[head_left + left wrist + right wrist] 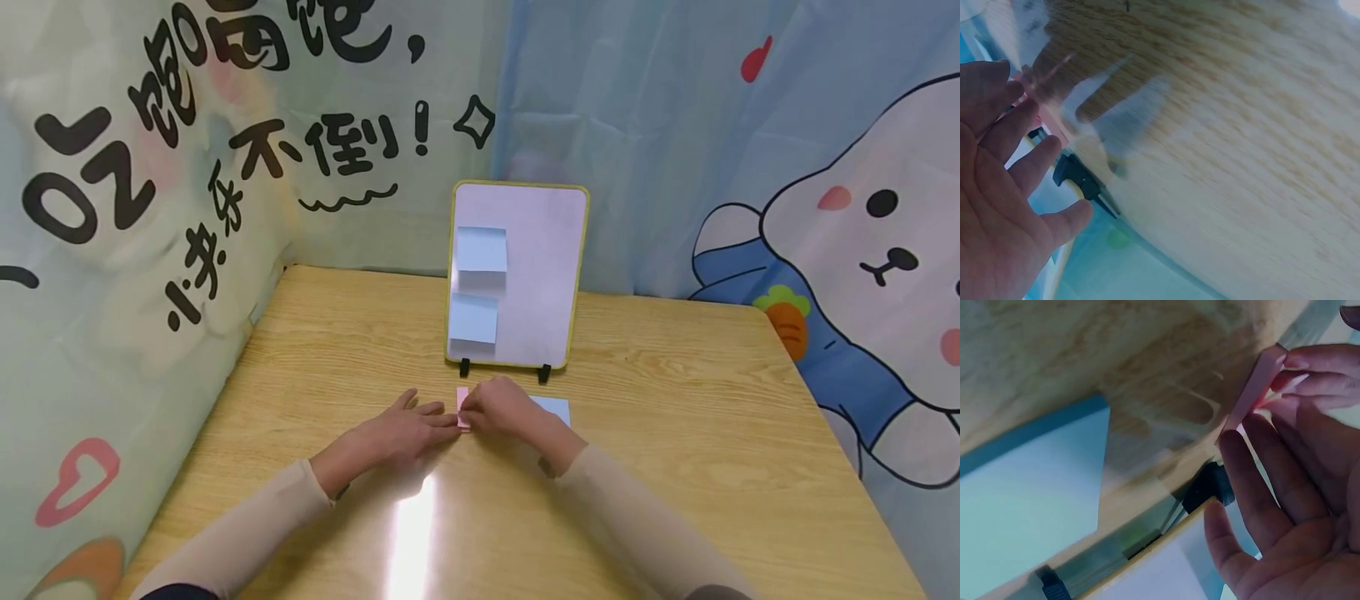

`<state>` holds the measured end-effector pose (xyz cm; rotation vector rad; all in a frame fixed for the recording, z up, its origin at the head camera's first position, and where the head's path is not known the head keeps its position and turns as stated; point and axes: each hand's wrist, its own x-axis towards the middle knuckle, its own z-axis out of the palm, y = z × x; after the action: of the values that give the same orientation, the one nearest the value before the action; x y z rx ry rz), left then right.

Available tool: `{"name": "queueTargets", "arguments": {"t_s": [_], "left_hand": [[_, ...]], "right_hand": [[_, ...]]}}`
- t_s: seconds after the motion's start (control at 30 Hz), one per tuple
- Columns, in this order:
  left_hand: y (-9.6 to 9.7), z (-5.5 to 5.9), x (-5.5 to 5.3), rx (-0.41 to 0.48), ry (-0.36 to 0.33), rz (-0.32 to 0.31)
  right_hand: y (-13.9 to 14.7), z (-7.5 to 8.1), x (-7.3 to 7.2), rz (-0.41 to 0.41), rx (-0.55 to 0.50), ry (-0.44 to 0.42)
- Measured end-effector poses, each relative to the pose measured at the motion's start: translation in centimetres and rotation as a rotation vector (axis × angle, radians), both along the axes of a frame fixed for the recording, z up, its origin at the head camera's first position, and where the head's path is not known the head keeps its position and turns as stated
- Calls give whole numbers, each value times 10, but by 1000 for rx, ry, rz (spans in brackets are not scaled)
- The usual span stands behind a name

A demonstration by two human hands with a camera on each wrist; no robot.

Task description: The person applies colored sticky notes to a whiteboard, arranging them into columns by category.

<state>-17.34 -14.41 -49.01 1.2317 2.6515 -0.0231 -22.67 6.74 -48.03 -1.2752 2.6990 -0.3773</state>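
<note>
A small pink sticky-note pad (462,398) lies on the table below the whiteboard, and in the right wrist view the pink pad (1259,384) shows its thin side. My right hand (501,408) pinches at this pad with bent fingers, its thumb partly hidden. From the other side comes my left hand (408,432), fingers spread and nearly straight, their tips against the pad's near end. In the left wrist view the left hand (1004,169) shows its palm with loose fingers. Partly behind the right wrist lies a light blue sticky-note pad (553,408).
Just behind the hands a whiteboard (536,275) with a yellow rim stands on black feet (544,374). An upper blue note (482,250) and a lower blue note (473,318) stick to its left half. Printed curtains (600,150) border the wooden table (337,333).
</note>
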Motion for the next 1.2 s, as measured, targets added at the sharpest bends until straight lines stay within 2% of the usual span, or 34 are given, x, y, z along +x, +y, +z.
{"name": "queueTargets", "arguments": {"t_s": [0.1, 0.3, 0.43, 0.53, 0.63, 0.8, 1.0, 1.2], "left_hand": [[-1, 1, 0, 11, 16, -6], [-3, 1, 2, 102, 106, -18], [1, 3, 3, 121, 68, -38], [4, 3, 4, 62, 6, -24], [5, 2, 5, -3, -18, 3], [5, 3, 4, -21, -9, 2], [5, 4, 3, -24, -14, 0], [6, 6, 0, -20, -47, 10]], "right_hand": [[-1, -1, 3, -8, -53, 51], [-1, -5, 4, -55, -139, 126], [0, -6, 3, -97, -165, 122], [-1, -6, 2, -107, -169, 102], [-2, -5, 2, -122, -178, 96], [-3, -5, 1, -164, -209, 155], [-4, -2, 0, -171, -233, 192], [-5, 3, -4, -234, -241, 149]]}}
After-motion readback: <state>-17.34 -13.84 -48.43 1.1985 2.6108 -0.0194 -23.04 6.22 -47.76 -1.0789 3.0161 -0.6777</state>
